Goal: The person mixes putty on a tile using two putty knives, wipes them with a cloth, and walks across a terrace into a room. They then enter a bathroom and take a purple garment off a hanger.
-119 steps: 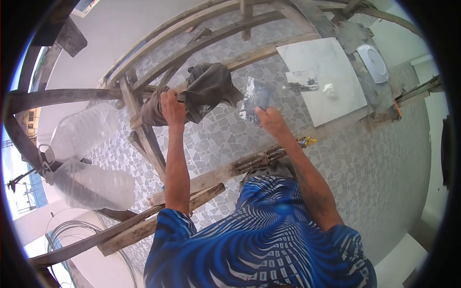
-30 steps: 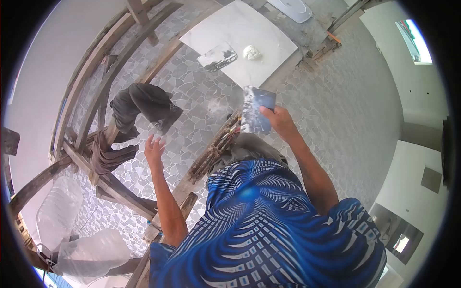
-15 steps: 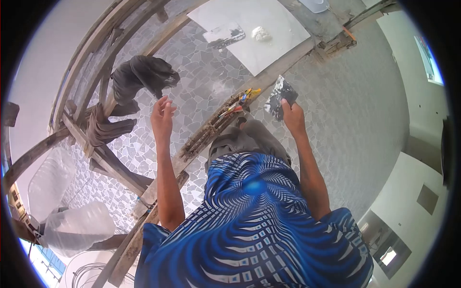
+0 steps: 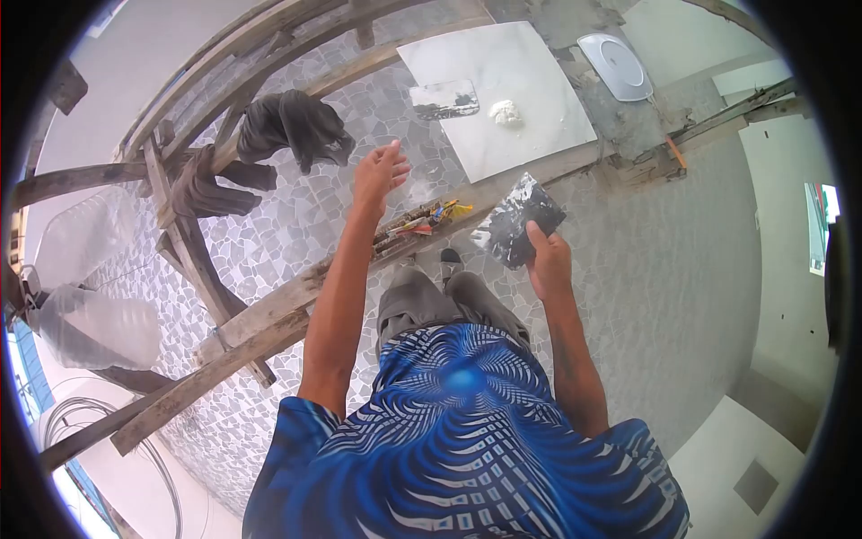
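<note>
My right hand [image 4: 549,260] grips a dark scraper blade [image 4: 521,223] smeared with white paste. My left hand [image 4: 382,177] is raised over the floor with its fingers apart and nothing in it. Ahead lies a white board [image 4: 503,63] bearing a small heap of white paste [image 4: 505,113]. A second paste-smeared blade [image 4: 444,100] rests at the board's left edge. Between my hands, below the board, brushes and tools with yellow and red parts [image 4: 431,218] lie along a wooden beam.
Dark cloths [image 4: 292,130] hang on the wooden frame [image 4: 184,242] at left. Clear plastic containers [image 4: 99,328] and coiled cable [image 4: 117,422] are at lower left. A white scale-like object [image 4: 616,66] sits beyond the board. Patterned tile floor [image 4: 215,427] lies beneath.
My left hand has moved up and right, towards the board. My right hand with the scraper sits slightly lower. The view has shifted, so the board and the white object beyond show more fully.
</note>
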The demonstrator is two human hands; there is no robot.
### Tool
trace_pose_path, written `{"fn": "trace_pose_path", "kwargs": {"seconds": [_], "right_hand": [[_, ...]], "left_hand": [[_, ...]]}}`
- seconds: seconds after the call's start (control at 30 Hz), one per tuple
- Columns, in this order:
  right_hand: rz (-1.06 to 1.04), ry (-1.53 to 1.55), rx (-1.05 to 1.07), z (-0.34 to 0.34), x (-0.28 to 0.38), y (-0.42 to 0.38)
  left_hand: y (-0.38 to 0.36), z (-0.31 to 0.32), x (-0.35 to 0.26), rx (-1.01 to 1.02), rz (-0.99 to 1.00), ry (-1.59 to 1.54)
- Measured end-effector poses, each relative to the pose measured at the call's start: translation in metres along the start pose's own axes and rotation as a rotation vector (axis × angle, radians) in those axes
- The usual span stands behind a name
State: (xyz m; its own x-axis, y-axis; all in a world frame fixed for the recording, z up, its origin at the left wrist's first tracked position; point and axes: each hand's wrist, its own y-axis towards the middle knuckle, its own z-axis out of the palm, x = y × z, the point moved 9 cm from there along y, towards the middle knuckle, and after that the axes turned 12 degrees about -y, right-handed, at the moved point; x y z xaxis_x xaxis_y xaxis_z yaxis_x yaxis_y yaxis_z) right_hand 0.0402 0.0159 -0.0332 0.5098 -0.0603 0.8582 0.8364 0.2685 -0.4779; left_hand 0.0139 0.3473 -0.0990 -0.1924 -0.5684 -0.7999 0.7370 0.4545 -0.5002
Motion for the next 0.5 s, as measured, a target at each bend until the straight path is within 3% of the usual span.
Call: {"fn": "trace_pose_path", "kwargs": {"seconds": [0.27, 0.37, 0.5], "right_hand": [[-0.02, -0.013, -0.049, -0.095, -0.003, -0.04], [0.011, 0.039, -0.09, -0.12, -0.003, -0.06], [-0.002, 0.07, -0.096, -0.135, -0.002, -0.064]], "left_hand": [[0.124, 0.056, 0.062, -0.188, -0.232, -0.207], [0.154, 0.057, 0.072, -0.179, -0.184, -0.178], [0.144, 0.044, 0.04, -0.224, 0.101, -0.164]]}}
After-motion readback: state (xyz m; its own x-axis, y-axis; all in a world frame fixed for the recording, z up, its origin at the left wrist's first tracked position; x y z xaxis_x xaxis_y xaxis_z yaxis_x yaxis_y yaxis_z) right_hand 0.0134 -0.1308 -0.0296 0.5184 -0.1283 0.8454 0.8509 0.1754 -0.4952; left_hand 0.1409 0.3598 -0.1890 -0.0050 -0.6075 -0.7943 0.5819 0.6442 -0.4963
